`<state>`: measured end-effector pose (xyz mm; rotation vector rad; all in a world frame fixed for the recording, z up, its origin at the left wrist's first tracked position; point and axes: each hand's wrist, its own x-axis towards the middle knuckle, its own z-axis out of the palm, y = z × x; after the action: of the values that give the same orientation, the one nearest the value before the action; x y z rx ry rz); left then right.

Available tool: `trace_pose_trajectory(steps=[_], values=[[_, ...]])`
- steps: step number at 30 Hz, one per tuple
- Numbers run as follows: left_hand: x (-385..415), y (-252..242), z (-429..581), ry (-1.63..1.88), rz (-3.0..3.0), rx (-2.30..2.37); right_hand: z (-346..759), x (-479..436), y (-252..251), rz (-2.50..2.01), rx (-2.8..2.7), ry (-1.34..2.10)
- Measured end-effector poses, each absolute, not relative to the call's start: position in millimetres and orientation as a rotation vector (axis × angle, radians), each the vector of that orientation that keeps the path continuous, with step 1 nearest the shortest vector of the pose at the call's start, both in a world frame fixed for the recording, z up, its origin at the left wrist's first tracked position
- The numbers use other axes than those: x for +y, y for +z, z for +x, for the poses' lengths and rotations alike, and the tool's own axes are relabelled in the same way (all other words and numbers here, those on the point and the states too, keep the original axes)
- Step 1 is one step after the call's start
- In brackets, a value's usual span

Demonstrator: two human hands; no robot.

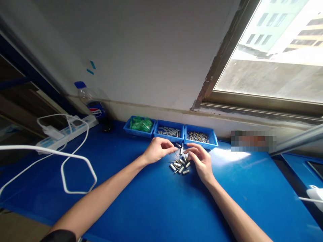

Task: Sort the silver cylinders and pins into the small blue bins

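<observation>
My left hand (160,150) is closed in a pinch, and a thin metal pin (176,154) pokes out below its fingertips. To the right of it, my right hand (201,159) hovers with thumb and forefinger apart, close to a few small dark-and-silver blocks (181,151). Below and between both hands lies a loose pile of short silver blocks (181,169) with thin pins among them. My right fingers partly cover the pile's right side.
Along the wall stand three blue bins: one with a green plastic bag (141,124), one with grey metal blocks (169,131), one with brass-coloured pins (198,136). A cola bottle (94,107), a power strip (64,134) and a looping white cable (75,155) occupy the left.
</observation>
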<state>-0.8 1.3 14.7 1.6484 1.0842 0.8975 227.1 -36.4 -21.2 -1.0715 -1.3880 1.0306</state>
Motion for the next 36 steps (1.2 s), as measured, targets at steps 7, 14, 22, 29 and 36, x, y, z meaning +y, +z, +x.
trace_pose_trajectory(steps=[7,14,22,29,36], values=[[4,11,-1,0.928,1.431,0.936,227,-38,-20,-1.045,-1.502,1.155],[0,1,6,0.924,1.433,0.858,229,-36,-19,-1.017,-1.443,1.261],[1,-2,8,0.914,1.496,0.890,234,-30,-25,-0.998,-1.312,1.300],[0,2,8,0.894,1.549,0.920,235,-30,-23,-1.012,-1.274,1.284],[0,3,7,0.896,1.613,0.903,235,-30,-22,-1.013,-1.297,1.296]])
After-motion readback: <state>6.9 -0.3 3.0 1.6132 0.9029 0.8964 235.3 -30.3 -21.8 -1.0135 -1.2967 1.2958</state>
